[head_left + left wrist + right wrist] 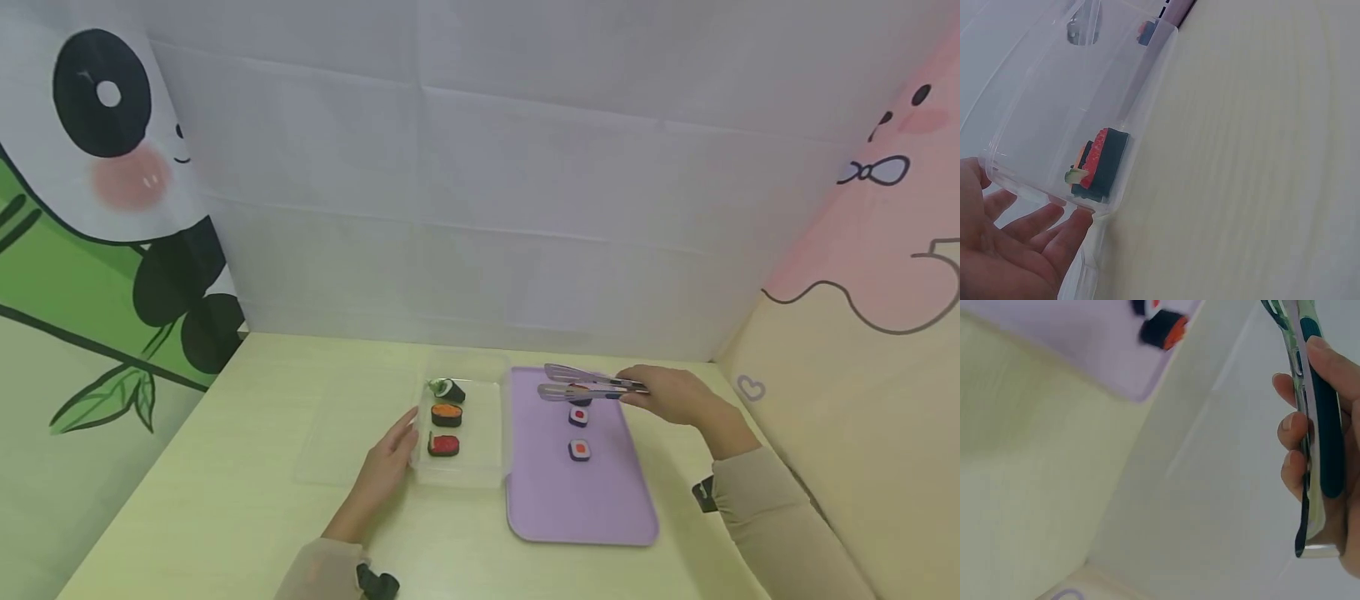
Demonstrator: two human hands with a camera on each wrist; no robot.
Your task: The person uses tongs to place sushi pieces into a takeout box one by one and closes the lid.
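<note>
Beige sleeves (768, 500) extend forward. Right hand (671, 395) grips tongs (558, 392), ends parted, pointing left; rearmost sushi (1161, 331) on the tray (585, 512) lies left of this nearer grip. Left hand (392, 457) touches the box (476, 450), fingers relaxed.

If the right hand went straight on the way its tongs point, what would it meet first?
Probably the clear container, at its right rim, tongs first; height is unclear, so they might pass over.

Creased grey backdrop (525, 192), panda print (105, 125), pink cartoon (892, 250), yellowish table (225, 475)
</note>
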